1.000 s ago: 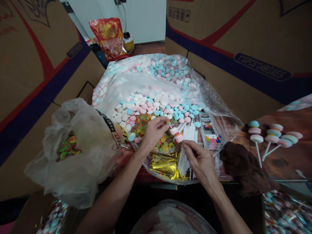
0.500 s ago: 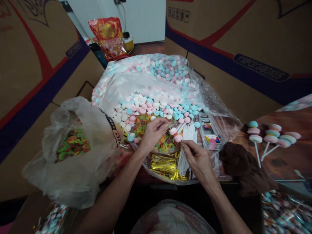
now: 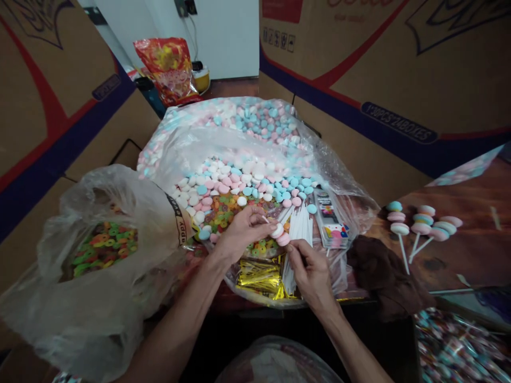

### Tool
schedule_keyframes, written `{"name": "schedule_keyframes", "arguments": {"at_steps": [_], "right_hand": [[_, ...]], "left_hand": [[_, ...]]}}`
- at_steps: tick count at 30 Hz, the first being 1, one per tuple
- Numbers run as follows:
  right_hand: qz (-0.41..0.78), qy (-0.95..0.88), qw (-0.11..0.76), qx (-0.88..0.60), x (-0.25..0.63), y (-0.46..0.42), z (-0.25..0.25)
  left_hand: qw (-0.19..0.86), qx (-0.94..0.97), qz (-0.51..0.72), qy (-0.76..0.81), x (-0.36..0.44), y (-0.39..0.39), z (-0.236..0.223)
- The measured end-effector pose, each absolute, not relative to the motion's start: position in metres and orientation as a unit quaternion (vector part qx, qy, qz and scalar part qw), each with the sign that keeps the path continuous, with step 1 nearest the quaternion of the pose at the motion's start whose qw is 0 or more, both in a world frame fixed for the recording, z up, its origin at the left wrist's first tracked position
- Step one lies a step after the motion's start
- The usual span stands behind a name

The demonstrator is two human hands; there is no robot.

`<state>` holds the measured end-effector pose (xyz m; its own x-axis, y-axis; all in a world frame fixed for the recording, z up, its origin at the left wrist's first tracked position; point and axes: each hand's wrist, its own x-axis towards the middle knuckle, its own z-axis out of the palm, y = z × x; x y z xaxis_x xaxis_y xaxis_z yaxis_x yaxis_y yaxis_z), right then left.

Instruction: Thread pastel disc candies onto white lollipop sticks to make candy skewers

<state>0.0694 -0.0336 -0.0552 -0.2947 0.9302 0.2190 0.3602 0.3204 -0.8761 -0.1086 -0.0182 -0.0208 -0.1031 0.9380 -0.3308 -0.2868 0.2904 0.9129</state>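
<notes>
A candy skewer [image 3: 281,235] of white and pink marshmallow discs on a white stick is held between my hands. The fingers of my left hand [image 3: 246,230] pinch at its upper end, by the white disc, where a bit of stick pokes out. My right hand [image 3: 309,268] is closed at the lower end, just below the pink disc; its fingers hide the stick there. Under the hands lie gummy rings [image 3: 261,247], gold twist ties [image 3: 260,277] and white sticks [image 3: 300,229]. Loose pink, white and blue marshmallow discs [image 3: 229,183] spread just beyond.
Several finished skewers [image 3: 423,226] lie at the right, near a brown cloth [image 3: 389,276]. A plastic bag [image 3: 99,308] of gummy rings stands at the left. Large cartons [image 3: 359,74] flank the table. A plastic case [image 3: 331,221] sits right of the sticks. Wrapped sweets [image 3: 459,346] fill the lower right.
The view has shifted slightly to the right. My left fingers have moved down closer to the discs, and the skewer tilts more sideways. My right hand keeps its grip at the lower end.
</notes>
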Motion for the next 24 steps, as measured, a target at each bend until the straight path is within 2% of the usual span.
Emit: {"name": "schedule_keyframes", "arguments": {"at_steps": [10,12,14,16,18,21,24], "right_hand": [[0.347,-0.644,0.462,-0.501,0.075,-0.03,-0.053],[0.336,-0.645,0.456,-0.513,0.082,-0.023,-0.053],[0.328,-0.64,0.452,-0.528,0.088,-0.019,-0.055],[0.328,-0.628,0.454,-0.54,0.091,-0.018,-0.057],[0.333,-0.618,0.459,-0.545,0.09,-0.018,-0.059],[0.346,-0.612,0.463,-0.54,0.088,-0.019,-0.06],[0.353,-0.61,0.46,-0.54,0.087,-0.019,-0.059]], "left_hand": [[0.584,0.337,0.516,0.527,-0.074,0.011,-0.01],[0.524,0.387,0.509,0.563,-0.075,0.024,-0.018],[0.397,0.489,0.465,0.622,-0.077,0.038,-0.026],[0.253,0.61,0.367,0.655,-0.077,0.048,-0.032],[0.155,0.687,0.253,0.663,-0.075,0.052,-0.036],[0.097,0.714,0.165,0.673,-0.071,0.048,-0.037],[0.095,0.705,0.189,0.677,-0.073,0.043,-0.037]]}}
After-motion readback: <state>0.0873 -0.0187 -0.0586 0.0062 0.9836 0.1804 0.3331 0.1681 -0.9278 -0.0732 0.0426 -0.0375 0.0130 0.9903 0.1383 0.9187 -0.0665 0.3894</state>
